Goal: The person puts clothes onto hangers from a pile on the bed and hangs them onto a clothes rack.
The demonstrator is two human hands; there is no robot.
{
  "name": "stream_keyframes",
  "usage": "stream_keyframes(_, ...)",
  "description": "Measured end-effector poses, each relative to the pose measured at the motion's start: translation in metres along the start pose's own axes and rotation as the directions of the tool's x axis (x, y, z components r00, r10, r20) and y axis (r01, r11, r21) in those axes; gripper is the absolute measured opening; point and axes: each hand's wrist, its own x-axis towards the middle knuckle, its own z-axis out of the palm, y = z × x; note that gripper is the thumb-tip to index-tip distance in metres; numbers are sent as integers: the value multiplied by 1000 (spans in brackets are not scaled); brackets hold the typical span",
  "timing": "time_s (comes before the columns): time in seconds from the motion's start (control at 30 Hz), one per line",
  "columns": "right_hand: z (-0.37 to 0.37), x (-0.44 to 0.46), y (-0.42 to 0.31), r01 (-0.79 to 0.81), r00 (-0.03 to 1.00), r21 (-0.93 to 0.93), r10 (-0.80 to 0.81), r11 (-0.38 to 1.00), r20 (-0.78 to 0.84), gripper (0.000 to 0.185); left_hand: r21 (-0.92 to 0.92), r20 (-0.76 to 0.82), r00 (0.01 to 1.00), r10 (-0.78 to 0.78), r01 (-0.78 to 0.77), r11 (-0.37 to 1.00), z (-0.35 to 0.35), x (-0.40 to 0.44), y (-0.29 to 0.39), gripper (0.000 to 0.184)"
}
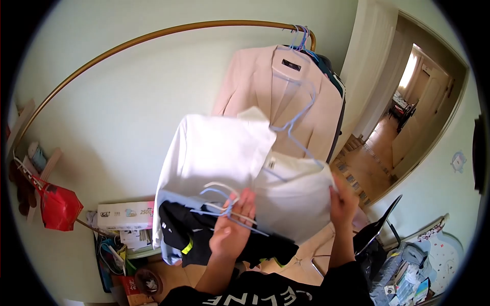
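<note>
A white collared shirt (214,148) is spread in front of me, and a blue wire hanger (294,122) pokes up at its collar, tilted. My right hand (343,203) pinches the shirt's shoulder edge at the right. Lower down, my left hand (235,224) is closed around the necks of several blue and white hangers. From these hangs a black garment (189,239) with a yellow-green patch. A light blue garment (178,198) shows beside it, partly covered. Behind the shirt, a beige blazer (250,76) hangs on the rack.
A curved brown clothes rail (194,25) spans the wall, with more dark garments behind the blazer. A red bag (60,206) hangs at the left, above a white box (125,215). A black chair (377,227) and a pile of items (408,270) stand at the right, near an open doorway.
</note>
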Motion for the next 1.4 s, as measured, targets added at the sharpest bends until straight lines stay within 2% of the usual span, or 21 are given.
stream_keyframes(0.1,20,76,16,73,997,29,-72,997,-40,32,-25,5,993,115,-115,993,-15,29,10,85)
stream_keyframes(0.2,44,144,33,86,990,106,-73,991,-119,30,-66,-15,986,168,-169,983,-24,61,12,87)
stream_keyframes(0.27,53,188,34,91,991,115,-78,989,-109,31,-98,17,985,174,-172,980,-34,82,9,86)
stream_keyframes(0.37,73,254,38,141,980,26,-136,990,-143,31,-154,64,982,176,-165,974,-41,121,9,85)
stream_keyframes(0.43,84,289,41,21,997,-2,-21,1000,-68,30,-182,72,985,157,-142,973,-48,142,8,84)
stream_keyframes(0.47,89,300,43,-41,999,-14,40,999,-37,30,-197,83,986,146,-127,972,-50,153,9,84)
stream_keyframes(0.67,101,301,102,-49,997,-132,56,990,48,31,-265,150,985,87,-45,963,-72,201,11,84)
stream_keyframes(0.77,100,294,113,-9,998,-19,11,1000,60,32,-242,133,990,52,-19,970,-74,218,6,86)
stream_keyframes(0.87,92,296,123,-17,996,-21,19,1000,88,38,-233,150,989,14,21,972,-69,231,0,88)
stream_keyframes(0.97,87,287,99,160,983,-398,-181,903,-16,47,-211,178,984,11,27,977,-67,240,-8,88)
stream_keyframes(1.03,87,269,76,350,906,-482,-422,803,-45,49,-211,176,984,18,20,977,-62,248,-14,88)
stream_keyframes(1.1,96,240,63,417,909,-312,-383,854,165,47,-223,148,989,21,13,975,-57,258,-20,89)
stream_keyframes(1.13,104,227,49,435,870,-207,-350,876,347,47,-232,159,987,31,6,973,-55,263,-22,89)
stream_keyframes(1.17,112,215,35,426,794,-100,-318,899,518,48,-238,167,985,37,4,971,-53,266,-24,89)
stream_keyframes(1.2,121,205,28,420,724,-33,-313,907,615,49,-243,173,984,39,4,970,-50,267,-27,90)
stream_keyframes(1.23,127,197,25,364,627,-47,-207,930,751,44,-251,187,981,56,-7,968,-48,269,-29,90)
stream_keyframes(1.33,144,173,57,138,533,84,-146,987,834,33,-265,228,964,136,-73,962,-46,272,-32,86)
stream_keyframes(1.4,145,174,53,-40,608,257,-181,966,773,25,-278,218,967,132,-68,958,-48,276,-31,86)
